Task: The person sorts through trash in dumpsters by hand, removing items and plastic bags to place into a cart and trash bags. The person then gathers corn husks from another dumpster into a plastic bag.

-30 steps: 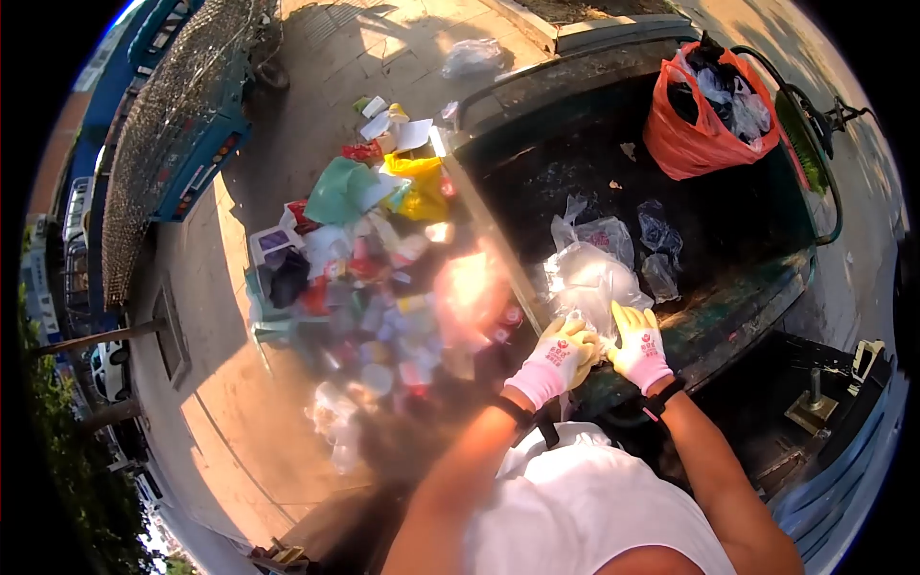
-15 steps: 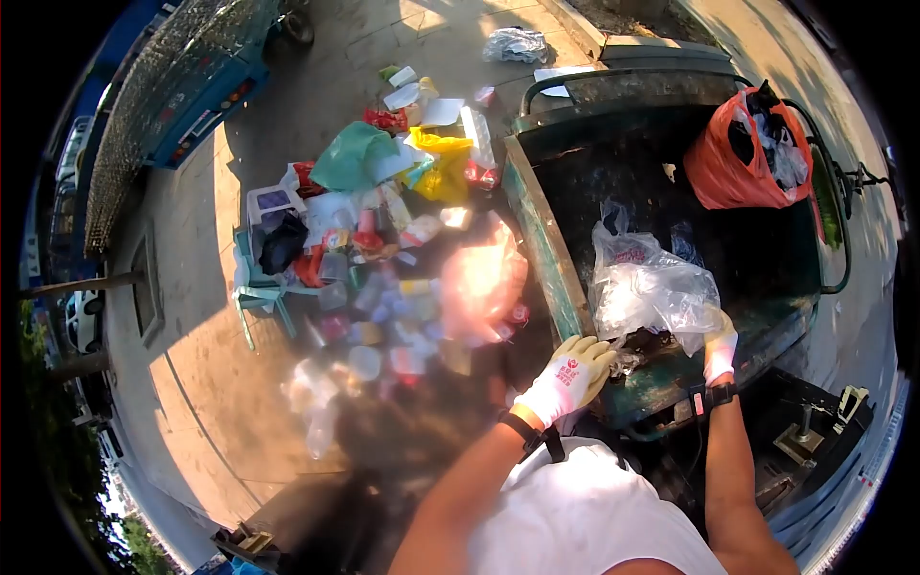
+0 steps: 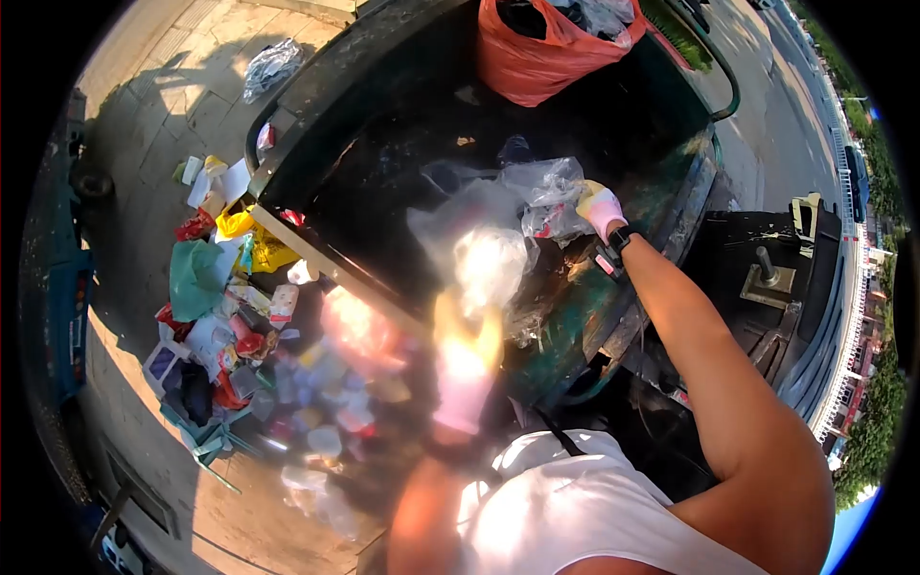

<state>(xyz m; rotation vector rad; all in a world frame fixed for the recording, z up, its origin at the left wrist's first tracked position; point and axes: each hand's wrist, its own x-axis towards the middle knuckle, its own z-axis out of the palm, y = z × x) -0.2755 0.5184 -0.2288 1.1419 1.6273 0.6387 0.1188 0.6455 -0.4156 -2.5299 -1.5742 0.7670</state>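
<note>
My right hand (image 3: 601, 207), in a pale work glove, grips the right edge of a crumpled clear plastic bag (image 3: 546, 182) inside a dark green metal cart bed (image 3: 594, 335). My left hand (image 3: 465, 359), also gloved, is washed out by bright glare. Its thumb and fingers look spread apart, just below a bright whitish part of the plastic; whether they touch it is hard to tell. A few dark scraps and thin plastic lie under the bag near the cart's front edge.
A full red plastic bag (image 3: 556, 57) stands at the cart's far end. Left of the cart, mixed rubbish is heaped on the pavement, with a green bag (image 3: 196, 278), a yellow bag (image 3: 268, 251) and a glare-blurred pink bag (image 3: 359, 331). A clear bag (image 3: 273, 69) lies farther off.
My view has swung to the right. My left hand has come off the cart's edge and reached in beside the plastic. The right hand has pulled the clear bag's edge up and farther into the cart.
</note>
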